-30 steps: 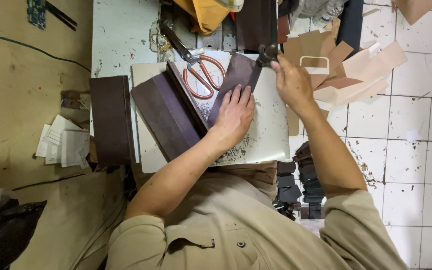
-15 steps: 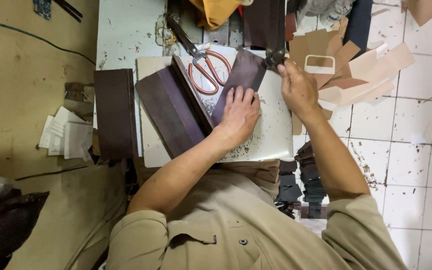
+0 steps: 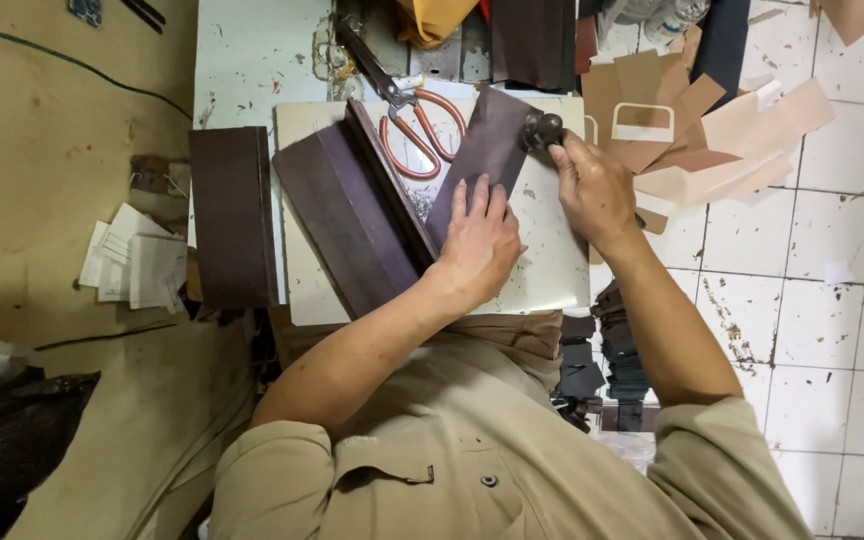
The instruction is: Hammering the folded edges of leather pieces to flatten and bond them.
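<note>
Just above the middle of the frame, a dark brown rectangular strip of leather-like sheet [image 3: 482,150] lies slanted on a pale cream cutting board [image 3: 552,260] that sits on the white, paint-flecked table [image 3: 252,60]. The left hand [image 3: 479,243] lies flat on the strip's lower half, fingers spread and extended, pinning it rather than gripping anything. The right hand [image 3: 592,190] is closed around a small black round-headed tool [image 3: 541,129], whose head sits at the strip's upper right edge. The strip looks thin, light and flexible, likely to slide or curl on the smooth board, so a broad flat palm serves better than a pinch at an edge; to lift it, a long side would be the natural hold. To its left, wider dark brown folded sheets [image 3: 352,215] lean across the board, and another dark brown panel [image 3: 232,215] lies at the table's left edge. Orange-handled scissors [image 3: 417,135] rest just beside the strip's upper end, and tan card cut-outs [image 3: 712,130] are piled at the upper right.
</note>
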